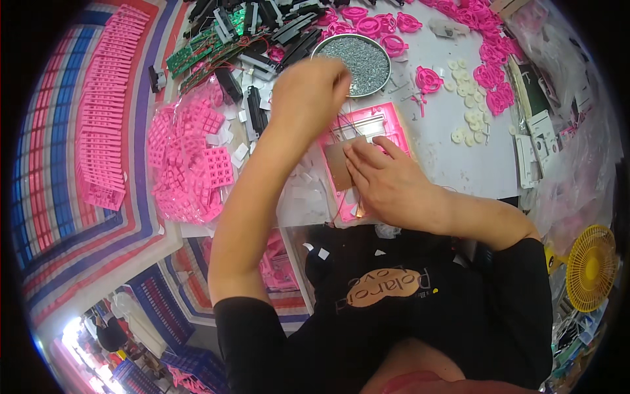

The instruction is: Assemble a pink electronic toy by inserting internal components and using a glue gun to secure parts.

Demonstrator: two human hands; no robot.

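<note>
screws (367, 62), or small metal bits like them, fill the round tin (390, 65) on the far side of the table, just beyond the pink case (394, 121). from where i watch, the left hand (310, 95) hangs over the tin's near left edge, fingers curled in and thumb close to them; i cannot tell whether it grips anything. the right hand (392, 182) lies half open, fingertips on the brown plate (336, 167) set in the left part of the case, and hides much of the case's right side from me. thin wires (342, 125) show between the two hands.

the left forearm (259, 190) blocks my view of the table between the case and a clear bag of pink parts (187, 154) on the left. far left, black parts (302, 46) and green circuit boards (187, 59) are heaped close to the tin. pink rings (428, 79) lie scattered on the far right, with white discs (474, 98) just beside them. along the right edge i see crumpled plastic (577, 157) and, nearer, a yellow fan (591, 268), well apart from both hands.
</note>
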